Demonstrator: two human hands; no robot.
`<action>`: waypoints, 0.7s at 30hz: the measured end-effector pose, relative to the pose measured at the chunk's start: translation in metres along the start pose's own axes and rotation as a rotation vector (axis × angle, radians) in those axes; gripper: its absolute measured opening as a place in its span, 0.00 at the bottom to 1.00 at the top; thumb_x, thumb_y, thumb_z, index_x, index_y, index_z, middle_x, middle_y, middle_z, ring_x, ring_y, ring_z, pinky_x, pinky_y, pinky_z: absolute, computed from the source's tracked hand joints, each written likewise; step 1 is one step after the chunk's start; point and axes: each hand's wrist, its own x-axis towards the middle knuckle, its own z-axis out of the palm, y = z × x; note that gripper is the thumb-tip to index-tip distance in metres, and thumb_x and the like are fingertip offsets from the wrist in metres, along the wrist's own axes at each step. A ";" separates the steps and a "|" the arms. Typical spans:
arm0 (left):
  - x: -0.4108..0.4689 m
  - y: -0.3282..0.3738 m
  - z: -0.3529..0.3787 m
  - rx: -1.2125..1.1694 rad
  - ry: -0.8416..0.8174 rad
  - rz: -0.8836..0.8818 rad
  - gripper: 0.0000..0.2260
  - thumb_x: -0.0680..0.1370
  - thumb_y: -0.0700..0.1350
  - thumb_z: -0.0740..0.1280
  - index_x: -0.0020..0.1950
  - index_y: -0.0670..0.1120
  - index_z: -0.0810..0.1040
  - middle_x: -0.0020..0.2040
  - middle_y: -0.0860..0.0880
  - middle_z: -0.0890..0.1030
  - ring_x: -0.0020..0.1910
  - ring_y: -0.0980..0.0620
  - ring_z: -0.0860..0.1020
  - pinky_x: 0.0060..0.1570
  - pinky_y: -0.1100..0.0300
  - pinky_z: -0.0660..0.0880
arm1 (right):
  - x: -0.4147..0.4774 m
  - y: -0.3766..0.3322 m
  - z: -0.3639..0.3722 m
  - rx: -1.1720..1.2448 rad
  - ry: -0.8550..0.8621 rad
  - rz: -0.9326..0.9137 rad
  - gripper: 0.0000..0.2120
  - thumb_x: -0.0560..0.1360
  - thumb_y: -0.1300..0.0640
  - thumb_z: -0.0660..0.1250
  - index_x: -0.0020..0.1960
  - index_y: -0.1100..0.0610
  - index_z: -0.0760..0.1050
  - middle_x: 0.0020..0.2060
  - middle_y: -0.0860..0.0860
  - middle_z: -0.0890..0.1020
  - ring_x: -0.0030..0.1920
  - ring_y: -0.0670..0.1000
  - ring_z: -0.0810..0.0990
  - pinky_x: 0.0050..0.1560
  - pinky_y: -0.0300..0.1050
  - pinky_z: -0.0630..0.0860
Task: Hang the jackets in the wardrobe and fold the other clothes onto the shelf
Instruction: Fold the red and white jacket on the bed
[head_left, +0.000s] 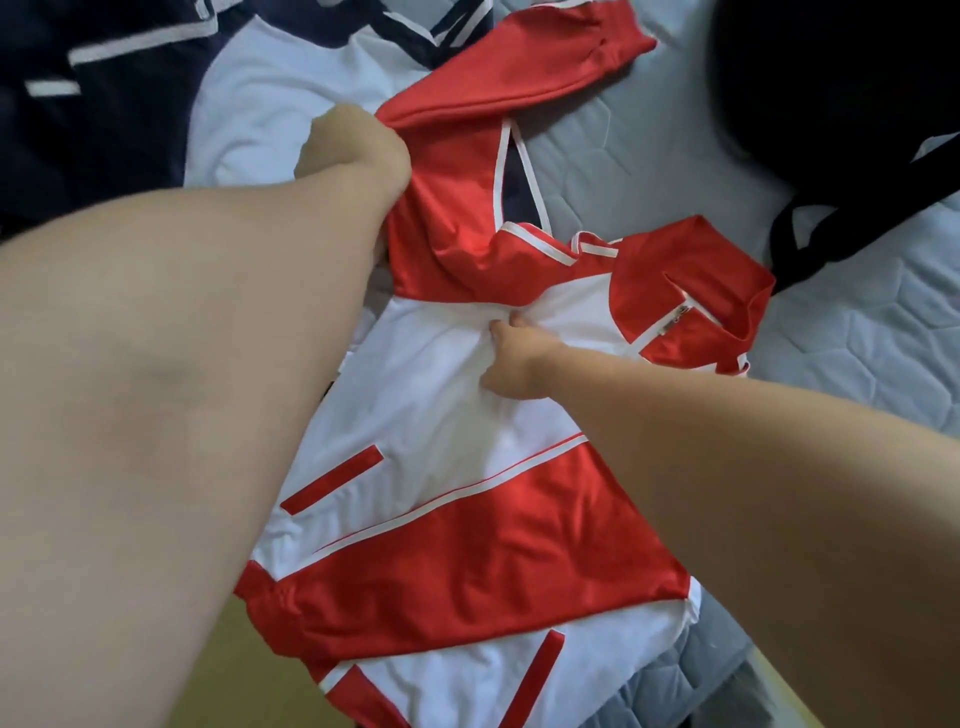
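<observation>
A red and white track jacket lies spread on the quilted bed, its collar and zip toward the right. My left hand grips the red shoulder where one sleeve joins, and that sleeve stretches up and to the right. My right hand pinches the white chest fabric just below the red yoke. A navy and white jacket lies underneath at the upper left.
The pale blue quilted mattress shows on the right. A black bag with a dark strap sits at the upper right. A yellowish floor strip shows past the bed's near edge.
</observation>
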 end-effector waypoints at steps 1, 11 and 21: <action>0.004 0.000 -0.003 -0.045 0.025 -0.009 0.17 0.79 0.46 0.59 0.66 0.45 0.77 0.67 0.44 0.78 0.66 0.41 0.76 0.62 0.52 0.72 | 0.000 0.000 0.000 0.001 -0.002 0.004 0.38 0.79 0.51 0.64 0.82 0.59 0.49 0.81 0.59 0.45 0.80 0.59 0.53 0.77 0.49 0.58; 0.011 0.065 -0.043 -0.785 0.087 0.164 0.13 0.81 0.50 0.62 0.58 0.44 0.81 0.56 0.48 0.84 0.57 0.49 0.80 0.52 0.63 0.74 | -0.004 0.007 -0.009 0.240 0.050 -0.022 0.29 0.77 0.53 0.68 0.76 0.56 0.66 0.74 0.56 0.69 0.71 0.56 0.72 0.68 0.45 0.69; -0.199 -0.068 -0.005 -0.303 0.010 1.301 0.16 0.79 0.46 0.63 0.62 0.40 0.81 0.49 0.38 0.83 0.45 0.37 0.81 0.47 0.45 0.77 | -0.070 0.081 -0.024 1.946 0.105 0.186 0.35 0.76 0.27 0.56 0.64 0.55 0.77 0.57 0.56 0.84 0.56 0.60 0.85 0.59 0.59 0.78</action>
